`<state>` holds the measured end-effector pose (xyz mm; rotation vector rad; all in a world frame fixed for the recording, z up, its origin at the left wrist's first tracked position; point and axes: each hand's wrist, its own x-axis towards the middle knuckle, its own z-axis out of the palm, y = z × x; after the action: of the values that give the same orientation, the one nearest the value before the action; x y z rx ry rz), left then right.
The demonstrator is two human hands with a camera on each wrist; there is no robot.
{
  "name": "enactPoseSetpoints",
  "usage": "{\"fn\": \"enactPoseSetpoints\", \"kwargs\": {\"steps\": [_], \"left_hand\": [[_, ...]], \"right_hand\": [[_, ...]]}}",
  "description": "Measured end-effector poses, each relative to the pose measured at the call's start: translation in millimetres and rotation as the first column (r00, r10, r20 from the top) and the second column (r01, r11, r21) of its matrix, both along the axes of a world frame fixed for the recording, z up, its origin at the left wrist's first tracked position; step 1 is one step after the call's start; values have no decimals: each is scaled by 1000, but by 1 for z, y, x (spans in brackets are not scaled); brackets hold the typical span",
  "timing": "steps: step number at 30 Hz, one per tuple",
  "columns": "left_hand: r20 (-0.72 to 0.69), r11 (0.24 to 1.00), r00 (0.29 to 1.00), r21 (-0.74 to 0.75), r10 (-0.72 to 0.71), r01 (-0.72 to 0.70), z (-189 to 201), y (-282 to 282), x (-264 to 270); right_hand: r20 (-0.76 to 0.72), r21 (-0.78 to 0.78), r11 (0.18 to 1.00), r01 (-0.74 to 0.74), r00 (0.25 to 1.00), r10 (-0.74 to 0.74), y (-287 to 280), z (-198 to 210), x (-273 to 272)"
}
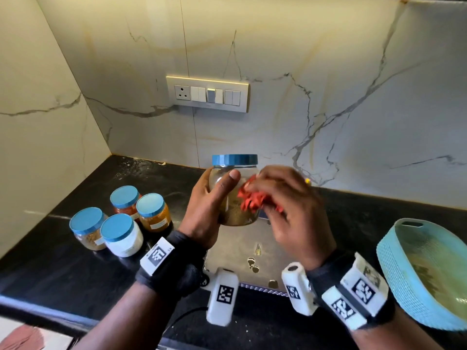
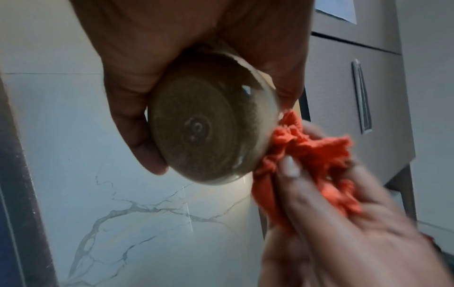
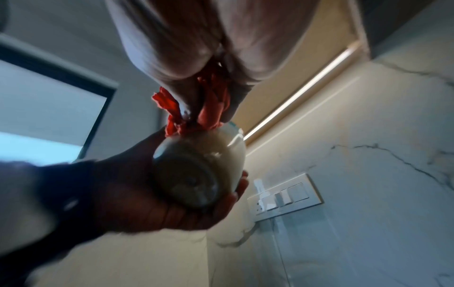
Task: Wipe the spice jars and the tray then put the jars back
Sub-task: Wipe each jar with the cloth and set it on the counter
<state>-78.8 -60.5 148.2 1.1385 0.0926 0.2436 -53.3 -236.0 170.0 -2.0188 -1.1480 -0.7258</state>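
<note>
A: Where is the jar now?

B: The left hand [image 1: 202, 210] grips the spice jar [image 1: 233, 188] with fingers and thumb curled around it, above the steel tray [image 1: 242, 251] on the black counter [image 1: 50, 269]. Its blue lid [image 1: 235, 159] is on.

A: And the other hand?

B: The right hand [image 1: 290, 205] holds a bunched red cloth [image 1: 250, 200] and presses it on the jar's side.

A: The other jars?

B: Four jars [image 1: 118, 221] stand together on the counter, left of the tray. A blue basket [image 1: 394, 263] is at the right.
</note>
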Motion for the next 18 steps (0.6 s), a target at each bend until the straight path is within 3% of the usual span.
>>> {"fn": "enactPoseSetpoints", "kwargs": {"steps": [4, 10, 16, 18], "left_hand": [[25, 999, 1000, -42, 4, -3, 0, 3, -1], [52, 999, 998, -32, -33, 35, -1, -6, 1], [48, 992, 998, -117, -30, 36, 9, 6, -2], [57, 993, 998, -109, -42, 48, 8, 3, -3]], "right_hand": [[135, -159, 986, -44, 989, 66, -4, -12, -16], [-81, 170, 984, 52, 996, -39, -1, 13, 20], [53, -47, 998, -52, 997, 54, -3, -13, -19], [2, 15, 998, -59, 998, 59, -3, -8, -6]]}}
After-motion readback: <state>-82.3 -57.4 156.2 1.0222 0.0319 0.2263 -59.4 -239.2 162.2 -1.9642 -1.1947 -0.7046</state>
